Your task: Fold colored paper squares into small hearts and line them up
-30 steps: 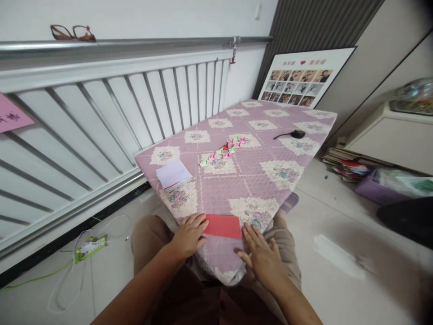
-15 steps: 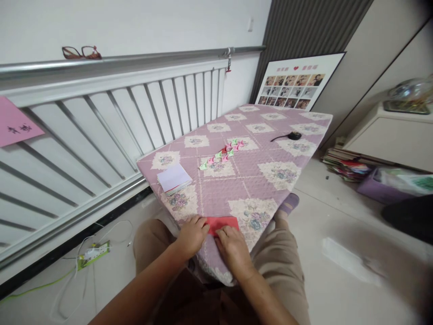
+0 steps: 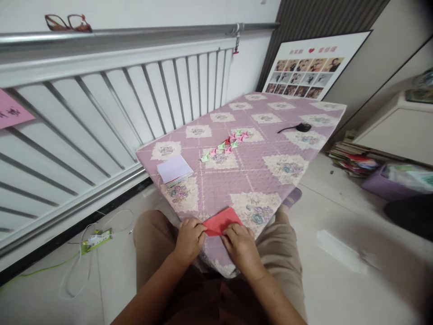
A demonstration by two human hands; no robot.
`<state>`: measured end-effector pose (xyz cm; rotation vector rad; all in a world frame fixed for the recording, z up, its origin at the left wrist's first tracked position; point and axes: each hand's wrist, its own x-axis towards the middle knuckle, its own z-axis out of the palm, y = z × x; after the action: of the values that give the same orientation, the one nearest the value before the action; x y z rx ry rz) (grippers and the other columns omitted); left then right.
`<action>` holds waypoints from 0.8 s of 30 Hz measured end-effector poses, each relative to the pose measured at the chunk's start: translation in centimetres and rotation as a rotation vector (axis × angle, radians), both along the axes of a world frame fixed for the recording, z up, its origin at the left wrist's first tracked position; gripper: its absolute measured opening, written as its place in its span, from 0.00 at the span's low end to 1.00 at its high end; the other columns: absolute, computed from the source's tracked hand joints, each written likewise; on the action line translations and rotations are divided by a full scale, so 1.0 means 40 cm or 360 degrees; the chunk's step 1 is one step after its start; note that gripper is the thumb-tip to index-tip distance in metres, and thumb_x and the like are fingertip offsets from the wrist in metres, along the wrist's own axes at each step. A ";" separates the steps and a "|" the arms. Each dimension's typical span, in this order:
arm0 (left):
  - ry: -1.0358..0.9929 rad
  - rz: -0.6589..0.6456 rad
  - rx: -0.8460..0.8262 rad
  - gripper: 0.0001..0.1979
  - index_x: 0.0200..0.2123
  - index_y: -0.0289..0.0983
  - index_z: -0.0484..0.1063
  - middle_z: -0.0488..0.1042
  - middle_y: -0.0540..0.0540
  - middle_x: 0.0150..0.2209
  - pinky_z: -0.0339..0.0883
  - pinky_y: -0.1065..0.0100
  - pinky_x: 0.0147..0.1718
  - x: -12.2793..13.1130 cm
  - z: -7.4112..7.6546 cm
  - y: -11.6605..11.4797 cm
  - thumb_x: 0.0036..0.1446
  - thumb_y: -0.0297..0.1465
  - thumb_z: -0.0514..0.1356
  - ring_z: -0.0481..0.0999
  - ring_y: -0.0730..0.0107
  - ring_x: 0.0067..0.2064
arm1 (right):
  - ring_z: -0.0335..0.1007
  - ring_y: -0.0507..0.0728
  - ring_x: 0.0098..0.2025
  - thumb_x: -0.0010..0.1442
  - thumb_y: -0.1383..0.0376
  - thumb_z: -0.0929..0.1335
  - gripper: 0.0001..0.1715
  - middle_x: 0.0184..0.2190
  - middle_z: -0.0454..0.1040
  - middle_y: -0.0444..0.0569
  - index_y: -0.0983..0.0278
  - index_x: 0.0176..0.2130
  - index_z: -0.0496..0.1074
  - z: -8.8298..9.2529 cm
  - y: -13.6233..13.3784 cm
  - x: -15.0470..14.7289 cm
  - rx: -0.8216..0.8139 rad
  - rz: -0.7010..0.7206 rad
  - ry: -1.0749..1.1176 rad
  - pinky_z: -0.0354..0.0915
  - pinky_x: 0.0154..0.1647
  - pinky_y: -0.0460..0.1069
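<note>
A folded red paper lies at the near edge of a table with a purple floral cloth. My left hand pinches its left end with curled fingers. My right hand grips its near right side, fingers bent over the paper. The paper is tilted, its far right corner raised. Further along the table lies a row of several small folded pink and green paper pieces. A stack of square paper sheets with a pale lilac top sits near the table's left edge.
A white slatted railing runs along the left; glasses rest on its top rail. A black corded object lies far right on the table. A photo board leans behind. Books and a purple bin sit on the floor.
The red paper lay flat and wide under both flat hands; my right hand moved left onto it, both hands closed on it, and it is now narrower and tilted.
</note>
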<state>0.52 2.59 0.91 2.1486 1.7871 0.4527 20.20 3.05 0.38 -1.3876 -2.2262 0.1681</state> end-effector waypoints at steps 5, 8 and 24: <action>-0.0052 -0.0024 -0.0080 0.09 0.37 0.43 0.77 0.73 0.47 0.40 0.58 0.60 0.48 -0.015 0.008 0.030 0.58 0.30 0.57 0.69 0.64 0.45 | 0.64 0.57 0.39 0.62 0.61 0.65 0.10 0.33 0.72 0.47 0.60 0.32 0.72 0.012 0.001 -0.030 -0.0068 -0.0037 0.0070 0.50 0.43 0.53; -0.0067 0.0008 -0.0130 0.08 0.37 0.42 0.77 0.73 0.47 0.39 0.59 0.62 0.47 -0.027 0.019 0.048 0.59 0.32 0.57 0.69 0.64 0.45 | 0.64 0.56 0.37 0.64 0.60 0.63 0.15 0.30 0.71 0.47 0.61 0.28 0.71 0.006 0.005 -0.035 -0.0094 -0.0138 0.0100 0.50 0.41 0.52; 0.0230 0.0131 -0.0160 0.10 0.27 0.38 0.70 0.72 0.49 0.31 0.56 0.66 0.37 -0.010 0.039 0.089 0.57 0.37 0.60 0.70 0.66 0.36 | 0.65 0.55 0.34 0.60 0.59 0.67 0.14 0.27 0.72 0.46 0.62 0.25 0.70 0.011 0.035 -0.038 -0.0126 -0.0345 -0.0173 0.48 0.37 0.51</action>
<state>0.10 6.15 2.48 2.0927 1.9371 0.2255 18.70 4.45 0.81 -1.7064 -2.1560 0.1085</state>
